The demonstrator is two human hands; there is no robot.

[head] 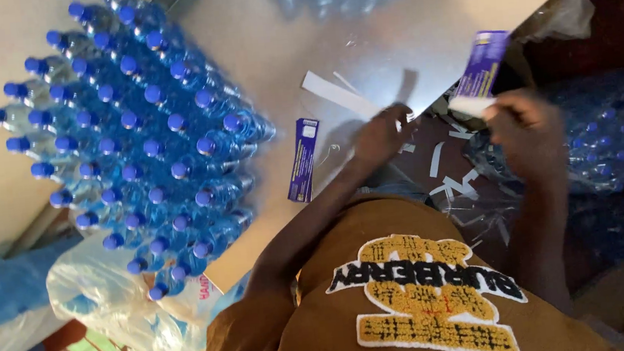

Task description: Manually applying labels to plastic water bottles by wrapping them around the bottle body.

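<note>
Brown shirt [383, 297] fills lower frame; my left hand [382, 133] presses flat on the table [255, 45], right hand [522, 123] seemingly pinches a purple label [481, 63]; capped bottles [136, 138] crowd upper left.

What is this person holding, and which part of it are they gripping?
The right hand pinches a purple label at its lower end, with a white strip. The left hand rests at the table edge; whether it holds anything cannot be told.
</note>
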